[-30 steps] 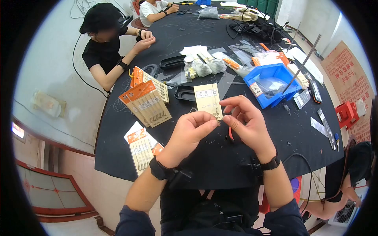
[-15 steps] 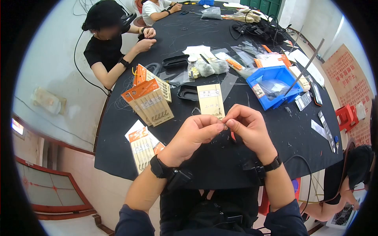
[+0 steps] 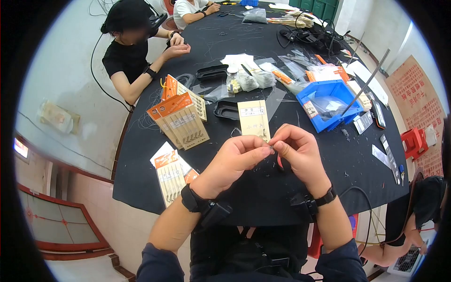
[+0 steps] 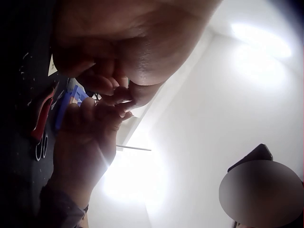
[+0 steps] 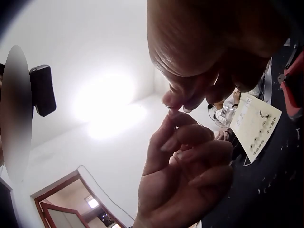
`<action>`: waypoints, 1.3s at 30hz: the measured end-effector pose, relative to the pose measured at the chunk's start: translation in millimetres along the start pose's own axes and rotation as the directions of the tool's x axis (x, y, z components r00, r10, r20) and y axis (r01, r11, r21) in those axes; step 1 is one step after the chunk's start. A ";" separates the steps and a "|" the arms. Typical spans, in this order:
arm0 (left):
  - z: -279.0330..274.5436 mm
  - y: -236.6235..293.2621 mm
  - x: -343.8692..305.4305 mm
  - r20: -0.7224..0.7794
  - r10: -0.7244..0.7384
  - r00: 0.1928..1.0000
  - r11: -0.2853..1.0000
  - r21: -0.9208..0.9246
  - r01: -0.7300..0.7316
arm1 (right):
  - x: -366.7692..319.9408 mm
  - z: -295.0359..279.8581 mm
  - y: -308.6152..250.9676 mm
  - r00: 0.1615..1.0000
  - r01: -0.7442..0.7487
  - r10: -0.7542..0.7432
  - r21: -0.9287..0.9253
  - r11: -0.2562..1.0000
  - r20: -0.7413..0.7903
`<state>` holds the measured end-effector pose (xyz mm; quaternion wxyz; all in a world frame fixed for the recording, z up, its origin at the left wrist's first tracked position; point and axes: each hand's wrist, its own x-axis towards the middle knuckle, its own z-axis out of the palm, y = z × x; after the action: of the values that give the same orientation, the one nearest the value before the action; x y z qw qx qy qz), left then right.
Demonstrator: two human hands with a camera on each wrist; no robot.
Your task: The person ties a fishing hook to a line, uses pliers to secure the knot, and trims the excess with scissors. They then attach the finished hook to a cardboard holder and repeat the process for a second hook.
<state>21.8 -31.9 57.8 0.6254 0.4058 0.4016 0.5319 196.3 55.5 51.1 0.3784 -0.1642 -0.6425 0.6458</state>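
In the head view my left hand (image 3: 235, 162) and right hand (image 3: 301, 157) meet fingertip to fingertip above the black table. Between thumb and index finger, each pinches a tiny thin piece (image 5: 169, 107), mostly hidden by the fingertips; I cannot tell its exact shape. Just beyond the fingers lies a cream card (image 3: 252, 117) with a white label and a dark hook near its right side. The right wrist view shows several hooks on that card (image 5: 254, 124). Red-handled pliers or cutters (image 4: 43, 114) lie below the hands, mostly covered in the head view.
Orange-topped hook packets (image 3: 181, 123) stand at the left, with more packets (image 3: 170, 177) lying nearer me. Beyond the card are a black tray (image 3: 227, 110), a jar (image 3: 232, 80) and plastic bags. A blue bin (image 3: 324, 121) holding a rod stands at the right. Another person (image 3: 126, 58) sits at the far left.
One second ago my hands were slightly apart, the right fingers spread; the right fingertips have since closed against the left ones. The fingers now cover less of the card.
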 end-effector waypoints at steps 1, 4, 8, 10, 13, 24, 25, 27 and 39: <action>0.3 0.3 0.0 0.001 0.000 1.000 1.000 0.004 0.000 | 0.4 0.0 0.6 1.000 0.010 -0.010 -0.001 1.000 -0.003; 1.3 0.5 0.4 -0.002 0.001 1.000 1.000 0.005 -0.001 | 0.7 -0.4 2.0 1.000 0.017 -0.017 -0.001 1.000 -0.007; -0.5 -0.8 0.0 0.002 0.004 1.000 1.000 -0.017 -0.004 | 0.4 -0.6 1.5 1.000 0.012 -0.012 -0.003 1.000 0.001; -1.8 -2.6 0.7 0.007 0.010 1.000 1.000 -0.020 -0.010 | 0.4 -1.4 1.6 1.000 0.009 -0.009 0.029 1.000 0.016; -2.0 -2.9 0.4 0.024 0.014 1.000 0.999 -0.032 -0.013 | 1.7 -0.3 0.6 0.999 0.037 -0.039 0.083 0.996 0.024; 1.4 1.9 -1.8 0.027 0.009 1.000 1.000 -0.001 -0.009 | 1.1 -5.8 -2.6 0.997 -0.027 0.020 0.106 0.994 0.068; 2.0 2.3 -1.8 0.025 0.008 1.000 1.000 -0.001 -0.008 | 1.4 -4.7 -3.0 0.998 -0.014 0.007 0.108 0.994 0.062; 2.6 2.5 -1.9 0.020 0.012 1.000 1.000 0.001 -0.012 | 1.5 -4.0 -3.9 0.998 -0.005 -0.001 0.105 0.995 0.056; 0.6 1.9 -1.9 0.060 0.012 0.998 0.999 0.037 -0.014 | -0.3 -12.4 -12.4 0.959 -0.260 0.240 0.135 0.956 0.153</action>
<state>21.5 -33.7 59.9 0.6261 0.4355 0.3900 0.5160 208.5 62.7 61.3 0.2609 -0.1706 -0.5888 0.7458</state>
